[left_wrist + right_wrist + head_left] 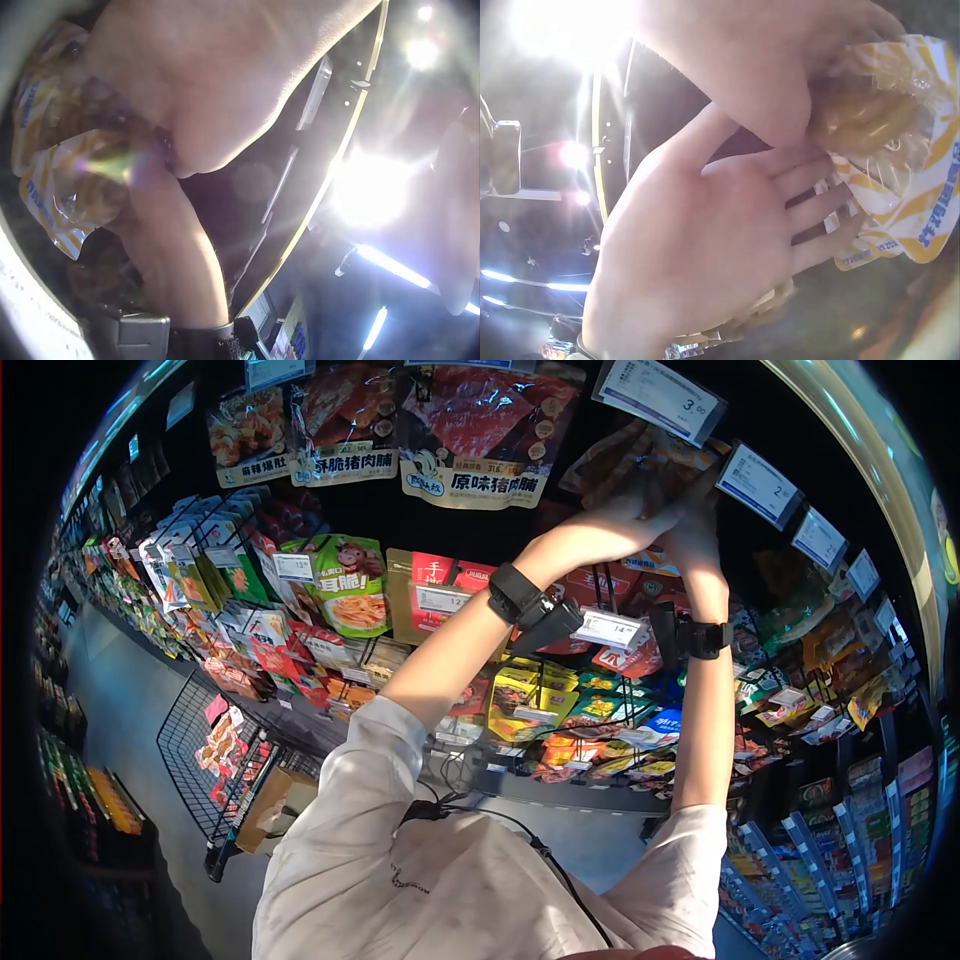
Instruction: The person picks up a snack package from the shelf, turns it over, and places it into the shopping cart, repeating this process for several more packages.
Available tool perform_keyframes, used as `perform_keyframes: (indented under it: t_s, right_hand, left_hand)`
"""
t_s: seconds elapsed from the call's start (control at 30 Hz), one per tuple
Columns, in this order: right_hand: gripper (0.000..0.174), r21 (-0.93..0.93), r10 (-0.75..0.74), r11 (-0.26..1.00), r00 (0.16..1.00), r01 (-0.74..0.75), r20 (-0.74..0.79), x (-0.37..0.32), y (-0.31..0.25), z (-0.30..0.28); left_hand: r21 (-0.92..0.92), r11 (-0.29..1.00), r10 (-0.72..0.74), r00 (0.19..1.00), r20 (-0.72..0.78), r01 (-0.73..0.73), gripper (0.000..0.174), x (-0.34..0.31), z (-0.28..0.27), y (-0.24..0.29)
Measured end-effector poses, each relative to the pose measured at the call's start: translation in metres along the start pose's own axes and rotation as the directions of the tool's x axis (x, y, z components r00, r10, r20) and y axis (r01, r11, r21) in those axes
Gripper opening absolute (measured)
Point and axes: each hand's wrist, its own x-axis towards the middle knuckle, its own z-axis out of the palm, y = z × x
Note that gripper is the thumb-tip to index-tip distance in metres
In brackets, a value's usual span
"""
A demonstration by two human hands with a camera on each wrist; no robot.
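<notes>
Both hands meet at a clear packet hanging high on the rack under a price tag. My left hand comes in from the left; in the right wrist view its fingers stretch out, slightly parted, to striped packaging, their tips partly hidden. My right hand is beside it, and its near part overlaps the packet's upper end; its fingertips are hidden, so its grip cannot be told. White and yellow striped packaging also shows in the left wrist view, beside both hands.
Large meat snack bags hang to the left of the hands. Rows of coloured packets and price tags fill the rack below. A wire cart holding packets and a cardboard box stands at the lower left.
</notes>
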Motion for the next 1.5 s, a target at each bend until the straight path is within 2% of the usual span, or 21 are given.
perform_keyframes:
  t_s: [0.1,0.17,0.23,0.27,0.33,0.4,0.5,0.6,0.7,0.77,0.93,1.03,1.1,1.13,1.17,1.23,1.27,1.3,1.37,1.43,1.5]
  right_hand:
    - [0.09,-0.019,-0.044,0.999,0.999,0.044,0.015,0.002,0.009,-0.004]
    - [0.091,0.072,-0.11,0.991,0.994,0.11,-0.01,0.001,0.014,-0.008]
    - [0.09,0.249,-0.158,0.956,0.987,0.157,-0.018,-0.005,0.004,-0.016]
    - [0.089,0.357,-0.172,0.92,0.985,0.162,-0.004,-0.012,0.0,-0.02]
    - [0.085,0.522,-0.186,0.837,0.982,0.161,-0.004,-0.028,-0.017,-0.03]
    - [0.079,0.636,-0.182,0.756,0.983,0.155,-0.024,-0.044,-0.029,-0.036]
    - [0.079,0.683,-0.027,0.728,0.998,0.063,-0.063,-0.054,-0.022,-0.047]
    - [0.078,0.775,0.07,0.632,0.997,-0.011,-0.043,-0.051,-0.004,-0.044]
    - [0.077,0.809,0.029,0.566,0.984,-0.16,0.174,-0.053,-0.003,-0.045]
    - [0.077,0.798,0.03,0.584,0.987,-0.145,0.158,-0.057,-0.009,-0.039]
    - [0.071,0.833,0.048,0.504,0.971,-0.227,0.236,-0.058,-0.005,-0.031]
    - [0.068,0.758,-0.008,0.647,0.994,-0.08,0.112,-0.063,-0.005,-0.036]
    - [0.068,0.729,0.041,0.679,0.996,-0.084,0.076,-0.07,-0.004,-0.038]
    - [0.07,0.704,0.079,0.701,0.993,-0.115,0.084,-0.072,0.001,-0.04]
    - [0.07,0.703,0.081,0.701,0.993,-0.121,0.091,-0.08,-0.006,-0.044]
    - [0.071,0.699,0.085,0.702,0.991,-0.134,0.104,-0.094,-0.019,-0.054]
    - [0.07,0.616,0.018,0.788,1.0,-0.022,0.013,-0.102,-0.022,-0.055]
    - [0.069,0.511,-0.061,0.855,0.996,0.089,-0.072,-0.11,-0.025,-0.056]
    - [0.068,0.485,-0.016,0.873,0.997,0.05,-0.073,-0.128,-0.031,-0.057]
    - [0.068,0.452,0.027,0.892,0.997,0.008,-0.071,-0.147,-0.038,-0.058]
    - [0.065,0.45,0.049,0.893,0.996,-0.009,-0.078,-0.162,-0.046,-0.059]
  left_hand:
    - [-0.033,0.999,0.004,0.994,-0.105,-0.007,0.064,-0.001,-0.005,-0.003]
    - [-0.011,0.997,0.067,0.959,-0.274,-0.073,0.058,0.001,-0.006,-0.009]
    - [0.095,0.982,0.19,0.843,-0.503,-0.164,0.059,0.003,-0.009,-0.002]
    - [0.169,0.972,0.228,0.838,-0.496,-0.164,0.064,0.0,-0.011,0.0]
    - [-0.021,0.994,0.087,0.885,-0.458,-0.109,0.059,0.015,-0.002,-0.016]
    - [-0.172,0.978,0.045,0.92,-0.389,-0.121,0.056,0.028,-0.002,-0.029]
    - [-0.346,0.907,0.146,0.95,-0.276,-0.24,0.054,0.038,-0.006,-0.029]
    - [-0.397,0.906,0.075,0.979,-0.19,-0.146,0.061,0.031,-0.003,-0.02]
    - [-0.289,0.956,0.002,0.982,-0.188,-0.057,0.064,0.017,0.004,-0.005]
    - [-0.233,0.971,-0.093,0.978,-0.186,0.048,0.066,0.005,0.011,0.01]
    - [-0.425,0.892,-0.17,0.985,-0.001,0.153,0.069,-0.004,0.002,0.028]
    - [-0.37,0.924,-0.113,0.993,-0.027,0.095,0.071,-0.004,0.0,0.01]
    - [-0.305,0.952,-0.022,0.99,-0.142,-0.023,0.075,-0.013,0.006,-0.002]
    - [-0.191,0.98,-0.097,0.966,-0.241,0.051,0.074,-0.029,0.002,0.01]
    - [-0.232,0.969,-0.128,0.975,-0.184,0.083,0.074,-0.051,-0.01,0.035]
    - [-0.155,0.967,-0.211,0.976,-0.048,0.202,0.076,-0.074,-0.021,0.042]
    - [0.003,0.984,-0.175,0.962,-0.21,0.179,0.066,-0.093,-0.017,0.044]
    - [-0.132,0.984,-0.145,0.971,-0.19,0.121,0.061,-0.109,-0.019,0.047]
    - [-0.39,0.921,-0.073,0.984,-0.162,0.004,0.05,-0.141,-0.035,0.052]
    - [-0.494,0.855,-0.181,0.983,0.007,0.161,0.038,-0.176,-0.06,0.074]
    - [-0.469,0.874,-0.11,0.992,0.062,0.127,0.031,-0.209,-0.079,0.079]
